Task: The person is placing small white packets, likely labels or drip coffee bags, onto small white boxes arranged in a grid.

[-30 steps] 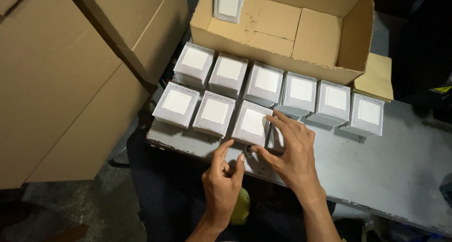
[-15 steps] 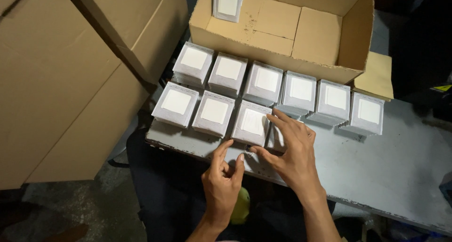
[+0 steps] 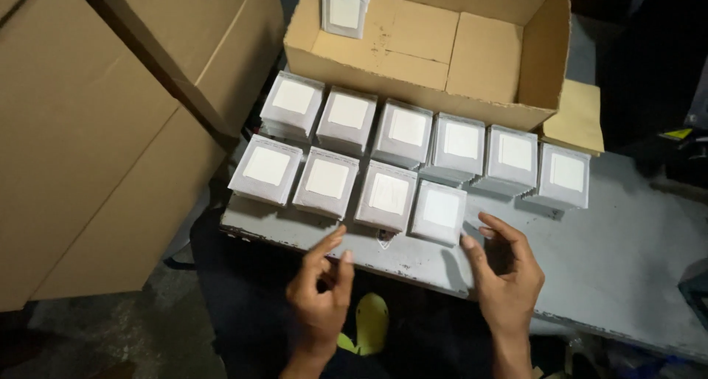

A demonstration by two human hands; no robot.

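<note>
Two rows of small grey square packs with white faces stand on a grey table (image 3: 627, 261). The back row (image 3: 461, 139) holds several, and so does the front row (image 3: 328, 180). The rightmost front pack (image 3: 440, 213) sits just left of my right hand (image 3: 505, 276), whose thumb is close to its corner without gripping it. That hand's fingers are spread and it holds nothing. My left hand (image 3: 321, 290) hovers at the table's front edge below the front row, fingers loosely apart and empty.
An open cardboard box (image 3: 413, 47) stands behind the rows with one grey pack (image 3: 345, 7) upright inside. Large closed cartons (image 3: 110, 128) fill the left side. A tan sheet (image 3: 579, 117) lies at the box's right. A yellow-green shoe (image 3: 369, 324) shows below the table.
My right hand has drawn back to the right, uncovering a fourth pack in the front row. My left hand has dropped slightly away from the packs.
</note>
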